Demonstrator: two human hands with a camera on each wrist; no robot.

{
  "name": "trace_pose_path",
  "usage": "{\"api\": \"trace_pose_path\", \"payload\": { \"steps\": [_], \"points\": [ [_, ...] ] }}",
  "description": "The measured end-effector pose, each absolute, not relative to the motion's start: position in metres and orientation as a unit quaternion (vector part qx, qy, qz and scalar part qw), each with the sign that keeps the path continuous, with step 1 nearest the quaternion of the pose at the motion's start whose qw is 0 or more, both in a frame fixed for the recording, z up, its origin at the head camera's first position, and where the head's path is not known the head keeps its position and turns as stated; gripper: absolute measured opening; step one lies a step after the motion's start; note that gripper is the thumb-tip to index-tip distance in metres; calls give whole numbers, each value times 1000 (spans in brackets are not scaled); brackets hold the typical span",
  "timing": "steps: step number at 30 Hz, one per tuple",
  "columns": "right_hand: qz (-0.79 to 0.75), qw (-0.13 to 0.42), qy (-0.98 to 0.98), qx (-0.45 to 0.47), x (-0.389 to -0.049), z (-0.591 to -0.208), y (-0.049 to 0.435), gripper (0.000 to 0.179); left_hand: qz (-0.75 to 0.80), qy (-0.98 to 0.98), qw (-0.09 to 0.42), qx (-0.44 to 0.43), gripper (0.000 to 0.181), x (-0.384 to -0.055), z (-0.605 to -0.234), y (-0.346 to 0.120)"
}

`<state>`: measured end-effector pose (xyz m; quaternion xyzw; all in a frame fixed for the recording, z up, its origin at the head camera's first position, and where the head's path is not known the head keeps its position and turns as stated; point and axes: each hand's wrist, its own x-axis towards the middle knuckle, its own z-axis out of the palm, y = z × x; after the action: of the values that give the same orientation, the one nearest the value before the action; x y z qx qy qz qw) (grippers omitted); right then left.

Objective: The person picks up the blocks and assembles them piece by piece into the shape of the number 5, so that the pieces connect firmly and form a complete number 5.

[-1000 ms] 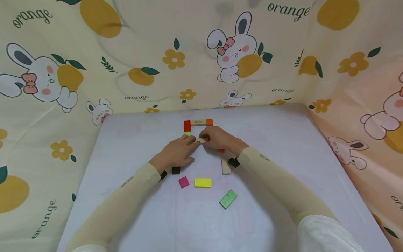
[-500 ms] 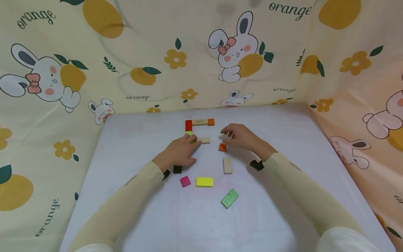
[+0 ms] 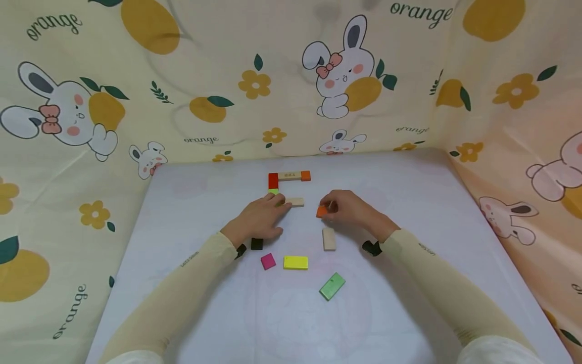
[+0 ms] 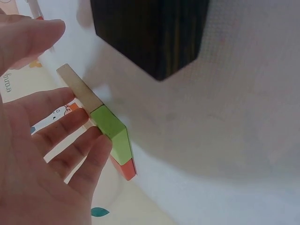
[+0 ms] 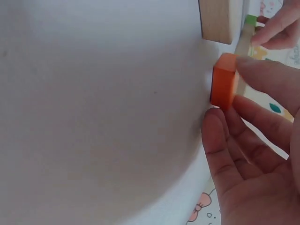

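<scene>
My left hand [image 3: 260, 218] rests with extended fingers on the green block [image 4: 112, 133] and the near end of a plain wooden block [image 3: 296, 202] laid against it. In the left wrist view the fingertips touch these blocks' sides. To the right, my right hand [image 3: 352, 210] pinches a small orange block [image 5: 225, 82] between thumb and fingers, at table level. A gap separates this orange block from the wooden block's right end. Behind the left hand stand a red block [image 3: 273, 180], a lettered wooden block [image 3: 289, 176] and another orange block [image 3: 306, 175], joined in a line with a corner.
Nearer the person lie a black block [image 3: 256, 244], a magenta block [image 3: 268, 261], a yellow block [image 3: 296, 262], a light green block [image 3: 332, 286] and a second plain wooden block [image 3: 329, 239]. A printed cloth [image 3: 209, 65] walls the white table [image 3: 204, 303] at the back and sides.
My right hand has let go of the wooden block beside the green one, moved right, then come down and taken hold of the small orange block. The left hand has stayed put.
</scene>
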<state>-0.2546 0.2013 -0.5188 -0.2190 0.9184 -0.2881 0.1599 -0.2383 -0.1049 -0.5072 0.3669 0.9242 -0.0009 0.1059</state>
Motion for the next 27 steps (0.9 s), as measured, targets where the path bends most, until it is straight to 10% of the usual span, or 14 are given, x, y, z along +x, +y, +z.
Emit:
{"api": "trace_pose_path", "payload": {
  "steps": [27],
  "points": [
    [-275,133,910,-281,-286,-512,170,26,8,923,112,368,68,-239,-502,-105]
  ]
}}
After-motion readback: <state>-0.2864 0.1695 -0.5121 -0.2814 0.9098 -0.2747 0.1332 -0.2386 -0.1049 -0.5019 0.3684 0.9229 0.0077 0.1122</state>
